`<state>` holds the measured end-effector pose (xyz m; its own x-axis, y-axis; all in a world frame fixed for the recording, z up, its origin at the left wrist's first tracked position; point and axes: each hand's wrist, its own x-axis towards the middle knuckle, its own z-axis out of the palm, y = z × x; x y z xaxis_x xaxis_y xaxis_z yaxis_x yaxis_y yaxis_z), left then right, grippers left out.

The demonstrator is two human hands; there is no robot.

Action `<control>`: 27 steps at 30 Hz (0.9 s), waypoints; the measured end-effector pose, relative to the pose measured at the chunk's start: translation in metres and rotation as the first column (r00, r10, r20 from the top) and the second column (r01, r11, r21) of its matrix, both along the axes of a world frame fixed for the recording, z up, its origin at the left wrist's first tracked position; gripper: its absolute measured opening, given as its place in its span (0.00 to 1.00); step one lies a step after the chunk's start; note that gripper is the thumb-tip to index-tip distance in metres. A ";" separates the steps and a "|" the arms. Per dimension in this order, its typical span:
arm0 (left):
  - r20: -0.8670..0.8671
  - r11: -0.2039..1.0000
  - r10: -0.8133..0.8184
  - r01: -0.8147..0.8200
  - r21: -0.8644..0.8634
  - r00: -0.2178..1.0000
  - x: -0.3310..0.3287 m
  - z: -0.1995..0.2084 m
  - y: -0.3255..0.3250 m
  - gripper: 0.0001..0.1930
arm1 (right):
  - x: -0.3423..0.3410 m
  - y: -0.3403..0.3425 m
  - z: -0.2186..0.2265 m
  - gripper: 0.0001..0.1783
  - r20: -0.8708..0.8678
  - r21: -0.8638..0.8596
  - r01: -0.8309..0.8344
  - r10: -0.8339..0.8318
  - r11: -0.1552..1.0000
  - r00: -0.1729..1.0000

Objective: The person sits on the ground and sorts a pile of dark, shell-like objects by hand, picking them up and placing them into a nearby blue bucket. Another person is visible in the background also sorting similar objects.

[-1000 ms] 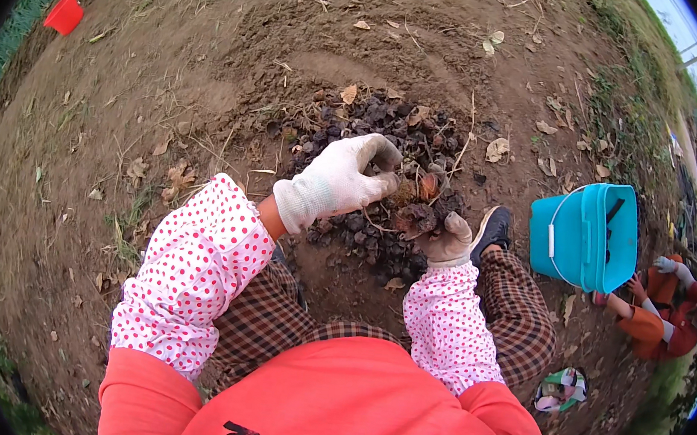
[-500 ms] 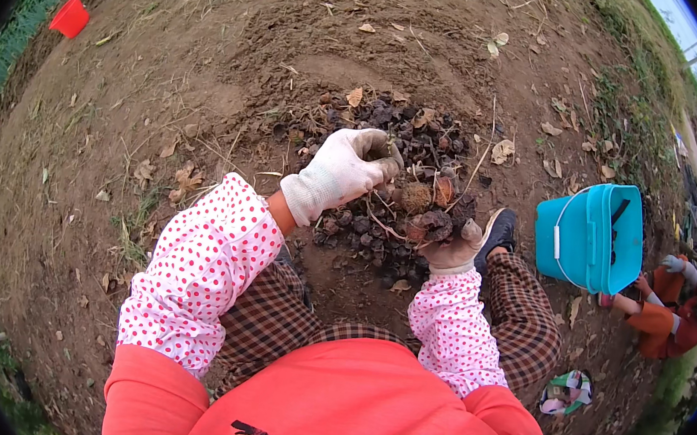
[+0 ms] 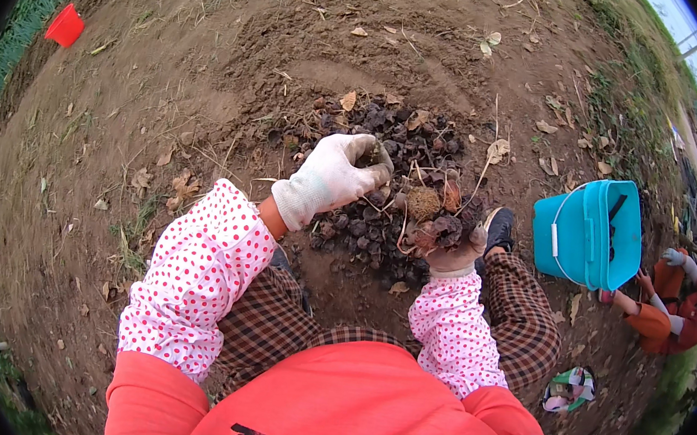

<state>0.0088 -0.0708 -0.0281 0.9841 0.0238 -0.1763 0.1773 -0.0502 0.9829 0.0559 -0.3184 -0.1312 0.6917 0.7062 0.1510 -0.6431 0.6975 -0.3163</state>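
Observation:
A pile of dark, shrivelled round husks (image 3: 363, 236) lies on the soil between my feet. My left hand (image 3: 336, 177), in a whitish glove with soiled fingertips, is over the pile's left side. Its thumb and fingers curl together in a pinch, and anything between them is too small to make out. At the pile's right edge my right hand (image 3: 460, 254), also gloved, is wrapped round a clump of dried brown husks (image 3: 441, 231) with thin stems. Just beyond the clump sits a round, tan, bristly head (image 3: 423, 203).
A turquoise bucket (image 3: 572, 234) with a white-gripped handle leans at my right. My dark shoe (image 3: 499, 228) borders the pile. Farther right another person (image 3: 673, 297) crouches. A red bucket (image 3: 66, 25) stands far left, and a multicoloured bundle (image 3: 570, 389) lies at lower right. Dry leaves dot the soil.
My left hand has shifted slightly left and nearer to me. The clump in my right hand has turned and risen a little.

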 end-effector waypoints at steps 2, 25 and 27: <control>0.021 0.999 0.000 -0.001 0.040 1.000 0.001 -0.001 -0.001 0.06 | 0.001 0.003 -0.012 0.42 -0.153 -0.110 0.062 -0.079 0.992 0.985; -0.010 0.987 -0.084 0.084 0.138 0.996 0.003 -0.012 -0.005 0.07 | 0.014 -0.035 -0.033 0.25 -0.545 -0.427 0.223 -0.446 0.876 0.710; 0.002 0.988 -0.098 0.097 0.119 0.995 0.002 -0.013 -0.005 0.06 | 0.022 -0.046 -0.016 0.13 -0.573 -0.577 0.301 -0.638 0.760 0.515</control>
<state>0.0108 -0.0761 -0.0409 0.9841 -0.0522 -0.1698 0.1577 -0.1834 0.9703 0.0781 -0.3647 -0.1475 0.6895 0.1138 -0.7153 -0.3753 0.9008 -0.2184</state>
